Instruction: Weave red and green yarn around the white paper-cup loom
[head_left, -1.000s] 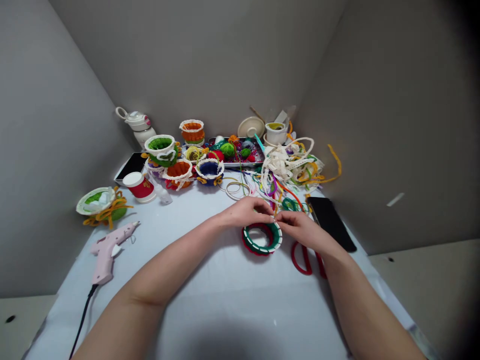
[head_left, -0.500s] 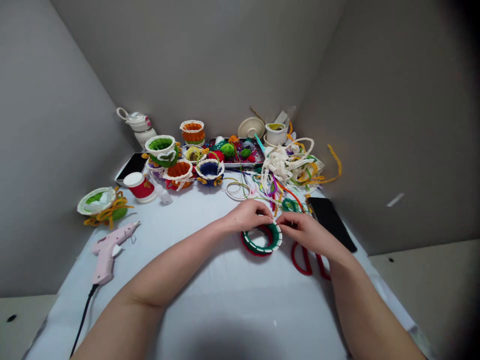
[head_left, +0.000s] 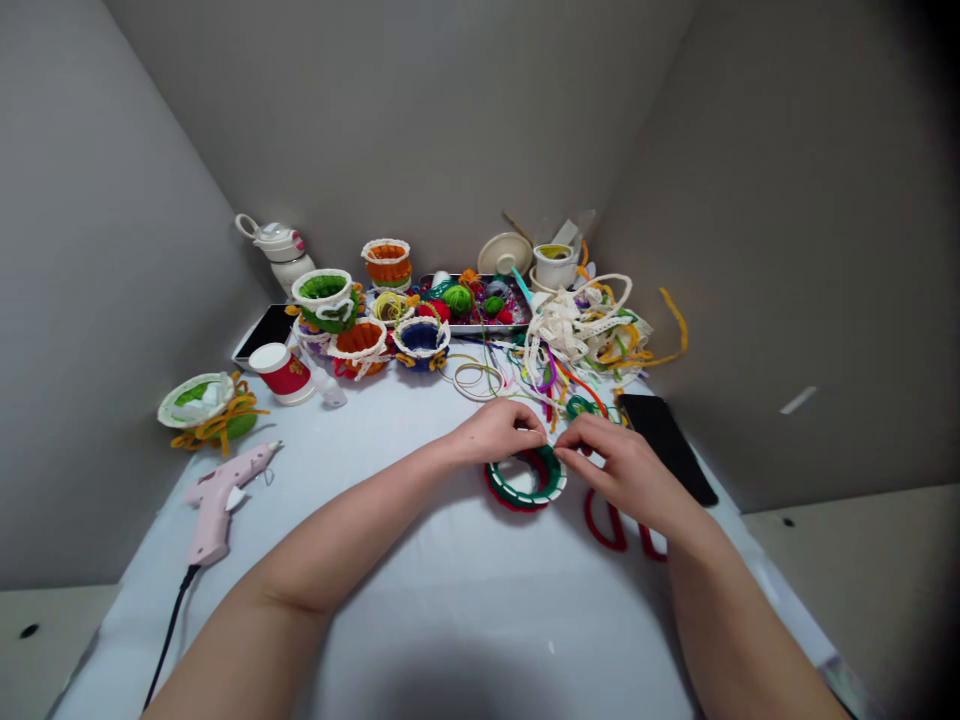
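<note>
A small round woven basket (head_left: 556, 487), green inside with a white slatted rim and red yarn around its outside, sits on the table in front of me. My left hand (head_left: 504, 430) grips its far rim, thumb inside and fingers over the edge. At the rim's right side, my right hand (head_left: 600, 455) has thumb and forefinger pinched together; what lies between the tips is too small to make out. Red-handled scissors (head_left: 606, 525) lie just right of the basket, partly under my right forearm.
A pink glue gun (head_left: 217, 505) with a black cord lies at left. Finished yarn baskets (head_left: 421, 345), a paper cup (head_left: 281, 375) and a bottle (head_left: 283, 255) stand behind. A tray of yarn balls (head_left: 480, 325), a lace heap (head_left: 562, 325) and a black phone (head_left: 667, 450) lie farther right.
My right hand has shifted slightly at the rim, its fingertips pinching a little apart from the basket. The left hand keeps its grip. The whole view has moved slightly.
</note>
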